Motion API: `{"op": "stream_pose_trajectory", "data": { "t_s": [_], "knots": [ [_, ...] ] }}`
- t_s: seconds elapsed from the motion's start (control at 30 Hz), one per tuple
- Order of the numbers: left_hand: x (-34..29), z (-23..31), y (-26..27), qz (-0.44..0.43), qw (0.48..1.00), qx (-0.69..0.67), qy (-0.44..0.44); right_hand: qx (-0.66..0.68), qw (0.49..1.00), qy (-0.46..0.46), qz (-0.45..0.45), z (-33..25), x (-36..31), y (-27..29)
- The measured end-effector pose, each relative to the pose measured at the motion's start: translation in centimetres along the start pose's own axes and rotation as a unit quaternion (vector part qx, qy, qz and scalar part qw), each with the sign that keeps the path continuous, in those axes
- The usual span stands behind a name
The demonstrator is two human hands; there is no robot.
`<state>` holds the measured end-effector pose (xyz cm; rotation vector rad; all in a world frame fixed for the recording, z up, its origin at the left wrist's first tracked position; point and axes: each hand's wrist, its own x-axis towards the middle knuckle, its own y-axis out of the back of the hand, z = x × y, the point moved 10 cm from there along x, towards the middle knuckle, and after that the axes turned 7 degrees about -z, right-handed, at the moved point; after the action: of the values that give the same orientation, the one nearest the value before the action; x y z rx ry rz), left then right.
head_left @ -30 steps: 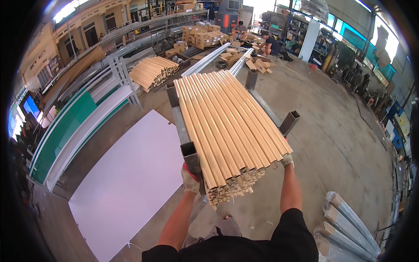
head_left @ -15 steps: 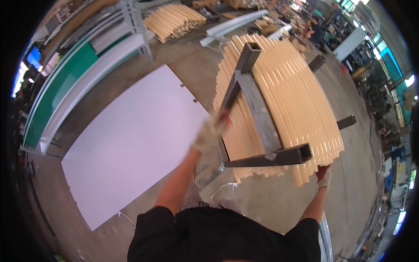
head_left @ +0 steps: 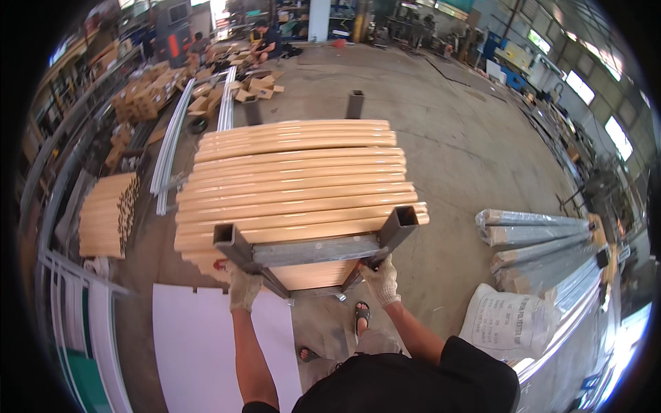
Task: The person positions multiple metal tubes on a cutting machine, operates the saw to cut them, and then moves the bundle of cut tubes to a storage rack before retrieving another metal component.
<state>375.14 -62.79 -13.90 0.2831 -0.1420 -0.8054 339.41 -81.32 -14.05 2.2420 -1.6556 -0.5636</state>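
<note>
A stack of long, glossy, tan tubes (head_left: 296, 180) lies across a dark square-tube metal rack (head_left: 317, 250). The rack has upright posts at its corners and a grey crossbar on the near side. My left hand (head_left: 244, 288), in a pale knit work glove with some red at the fingers, is closed around the near left post below the crossbar. On the near right post, my right hand (head_left: 381, 281), gloved likewise, has its fingers wrapped round the metal. Part of each hand's grip is hidden behind the posts.
A white sheet (head_left: 220, 344) lies on the floor at lower left, beside a green-and-white frame (head_left: 86, 344). Another tube stack (head_left: 109, 213) is at left. Wrapped grey profiles (head_left: 537, 241) and a white sack (head_left: 509, 322) lie at right. Farther back, people sit near cardboard boxes (head_left: 148, 93).
My view has swung round so the rack now faces me squarely. My right hand has left the tube ends for the right post; my left hand, blurred before, now grips the left post.
</note>
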Motion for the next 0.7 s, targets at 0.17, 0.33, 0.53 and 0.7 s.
{"op": "stream_pose_trajectory", "data": {
  "t_s": [0.17,0.33,0.53,0.7],
  "knots": [
    [1.9,-6.2,1.6,-0.036,0.995,0.044,0.088,-0.122,0.991,0.056,0.02,-2.0,4.7,-2.3],
    [4.5,-7.7,2.6,0.101,0.961,0.255,-0.029,-0.112,0.991,0.074,-0.005,-4.7,10.3,-2.3],
    [5.4,-6.2,-2.7,0.052,0.995,0.028,0.086,-0.107,0.987,0.028,-0.112,-5.9,15.8,-2.0],
    [3.5,-1.1,-7.5,0.146,0.981,0.113,0.065,-0.112,0.978,0.112,-0.135,-5.8,22.1,-3.8]
  ]
}}
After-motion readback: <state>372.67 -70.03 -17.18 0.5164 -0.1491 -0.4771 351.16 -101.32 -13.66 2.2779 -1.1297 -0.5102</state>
